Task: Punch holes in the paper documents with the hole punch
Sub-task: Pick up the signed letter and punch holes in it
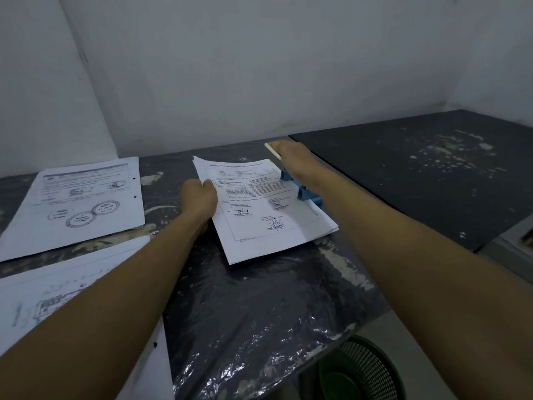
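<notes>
A stack of printed paper documents (259, 215) lies tilted in the middle of the table, its right edge pushed into a blue hole punch (307, 193). My left hand (199, 196) grips the stack's left edge. Over the punch's lever rests my right hand (297, 161), palm down, and most of the lever is hidden beneath it. A pale stick-like piece (272, 151) pokes out past the fingers. At the far left lies another stack of papers (75, 203) with two punched holes along its right edge.
A third pile of papers (49, 301) lies at the near left, partly under my left forearm. The table (259, 298) is covered with crinkled dark plastic. A black board (418, 168) lies to the right. A green mesh bin (363, 370) stands on the floor below the table edge.
</notes>
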The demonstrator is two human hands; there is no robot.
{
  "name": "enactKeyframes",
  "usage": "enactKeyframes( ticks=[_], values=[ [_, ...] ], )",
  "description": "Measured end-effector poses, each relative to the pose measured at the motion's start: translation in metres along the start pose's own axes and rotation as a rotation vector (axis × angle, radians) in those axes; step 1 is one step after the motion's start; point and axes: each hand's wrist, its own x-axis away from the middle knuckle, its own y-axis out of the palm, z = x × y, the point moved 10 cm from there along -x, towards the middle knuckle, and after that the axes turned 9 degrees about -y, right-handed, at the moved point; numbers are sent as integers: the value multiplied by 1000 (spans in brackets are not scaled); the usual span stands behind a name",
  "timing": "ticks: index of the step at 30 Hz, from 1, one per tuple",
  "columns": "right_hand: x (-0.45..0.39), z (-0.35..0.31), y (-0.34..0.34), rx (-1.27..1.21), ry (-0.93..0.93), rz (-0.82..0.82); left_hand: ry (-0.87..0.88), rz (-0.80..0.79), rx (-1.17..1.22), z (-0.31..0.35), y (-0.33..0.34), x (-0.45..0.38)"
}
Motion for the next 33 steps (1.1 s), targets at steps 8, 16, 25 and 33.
enactKeyframes(
  ticks=[8,16,25,33],
  values=[
    [1,-5,-16,160,-27,116,31,43,-50,11,-9,7],
    [18,-33,-33,268,-163,308,126,123,-139,36,-54,15],
    [43,-117,10,318,-489,257,242,218,-80,66,-144,33],
    [45,-127,75,-26,-257,76,341,291,24,84,-225,49]
  ],
)
